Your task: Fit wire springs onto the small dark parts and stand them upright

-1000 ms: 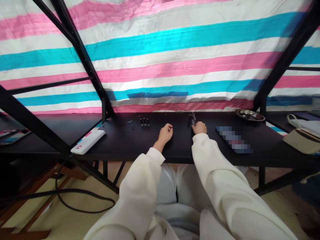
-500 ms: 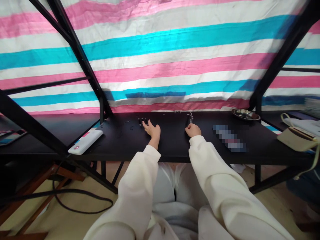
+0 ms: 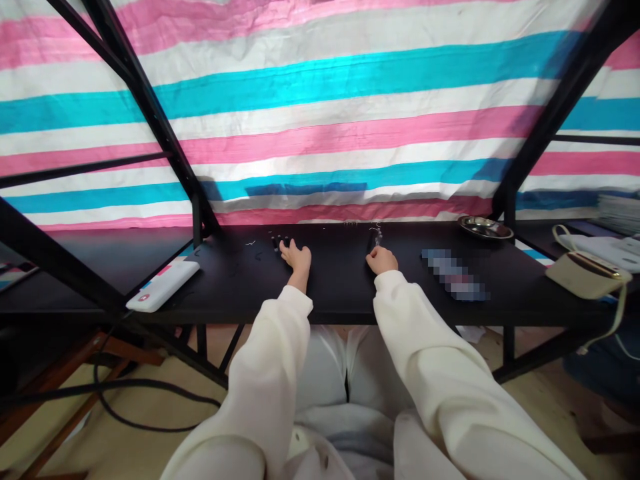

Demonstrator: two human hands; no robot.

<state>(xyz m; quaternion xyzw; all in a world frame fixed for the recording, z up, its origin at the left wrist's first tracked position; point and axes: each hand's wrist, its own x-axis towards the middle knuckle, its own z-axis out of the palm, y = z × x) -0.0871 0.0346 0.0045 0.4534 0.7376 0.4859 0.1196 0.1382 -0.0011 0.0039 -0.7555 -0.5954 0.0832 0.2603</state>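
My left hand (image 3: 297, 256) is at the middle left of the black table (image 3: 340, 287), thumb apart and fingers stretched toward several small dark cylindrical pieces (image 3: 275, 244). Its fingertips reach the nearest of these; whether they touch is too small to tell. To the right, my right hand (image 3: 383, 260) rests closed on the tabletop, fingers curled together. What it holds, if anything, is hidden. Just beyond its fingers lie a dark narrow piece (image 3: 371, 239) and a cluster of small shiny bits (image 3: 379, 235).
A white rectangular device (image 3: 164, 285) lies at the table's left. On the right are a blurred-out flat item (image 3: 455, 275), a round metal dish (image 3: 485, 227) and a beige bag (image 3: 586, 275). Black metal posts (image 3: 173, 150) frame the table before a striped sheet (image 3: 340, 87).
The view has shifted slightly, moving everything a little leftward in the picture. My left hand has edged closer to the dark pieces. My right hand stays closed in its place.
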